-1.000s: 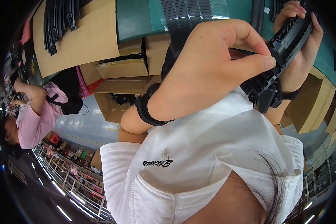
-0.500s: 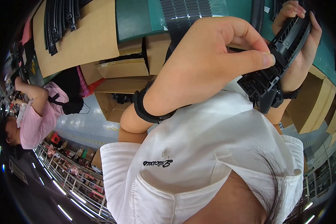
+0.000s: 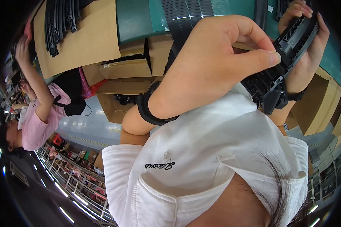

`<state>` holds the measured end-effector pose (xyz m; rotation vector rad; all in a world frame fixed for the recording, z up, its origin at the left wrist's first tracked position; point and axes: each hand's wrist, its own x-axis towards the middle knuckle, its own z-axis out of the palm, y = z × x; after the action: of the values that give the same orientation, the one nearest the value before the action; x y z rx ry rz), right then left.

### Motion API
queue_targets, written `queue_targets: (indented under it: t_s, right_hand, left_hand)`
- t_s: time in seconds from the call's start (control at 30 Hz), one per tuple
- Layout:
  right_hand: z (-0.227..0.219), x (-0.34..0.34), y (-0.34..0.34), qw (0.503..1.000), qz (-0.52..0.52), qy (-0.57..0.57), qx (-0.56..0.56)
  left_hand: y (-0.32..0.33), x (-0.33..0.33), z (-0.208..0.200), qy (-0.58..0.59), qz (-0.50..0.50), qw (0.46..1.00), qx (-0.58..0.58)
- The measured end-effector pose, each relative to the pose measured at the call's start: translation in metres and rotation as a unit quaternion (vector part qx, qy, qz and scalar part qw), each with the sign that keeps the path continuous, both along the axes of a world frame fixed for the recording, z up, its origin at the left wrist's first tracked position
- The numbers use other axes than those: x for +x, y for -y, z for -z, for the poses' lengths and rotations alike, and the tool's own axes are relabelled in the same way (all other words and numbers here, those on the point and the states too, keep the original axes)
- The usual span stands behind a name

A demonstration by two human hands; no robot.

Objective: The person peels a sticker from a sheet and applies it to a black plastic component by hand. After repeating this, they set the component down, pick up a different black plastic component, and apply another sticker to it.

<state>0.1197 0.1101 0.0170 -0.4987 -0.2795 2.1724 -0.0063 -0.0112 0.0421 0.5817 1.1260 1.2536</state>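
Observation:
A long black plastic part (image 3: 293,42) with ribs and clip-like sockets is held at a slant at the upper right. My right hand (image 3: 312,53) supports it from its far side, with fingers curled over its upper end. My left hand (image 3: 212,66) reaches across in front, its thumb and forefinger pinched against the part's near edge. Whether something small sits between those fingertips is hidden. The part's lower end, a blocky black piece (image 3: 269,100), hangs near my white shirt (image 3: 216,125).
A green table (image 3: 134,22) bears a cardboard sheet (image 3: 91,38) with several curved black strips (image 3: 60,22). Rows of dark pieces in clear film (image 3: 189,9) lie behind my left hand. Open cardboard boxes (image 3: 125,70) stand below the table. A person in pink (image 3: 38,128) works at the left.
My left hand and the black plastic part have shifted very slightly to the right, the pinch unchanged. At the left, the co-worker's arm has risen and stretched out.

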Motion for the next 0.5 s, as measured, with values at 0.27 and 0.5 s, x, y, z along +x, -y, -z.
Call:
queue_targets:
  t_s: [0.27,0.5]
  right_hand:
    - [-0.0002,0.001,0.0016,0.999,0.013,0.025,0.033]
    - [0.0006,0.001,0.0038,0.997,0.032,0.046,0.058]
  left_hand:
    - [-0.0009,0.0017,0.0005,0.019,-0.013,1.0,0.004]
    - [-0.0011,0.0015,-0.0007,-0.002,-0.011,1.0,0.007]
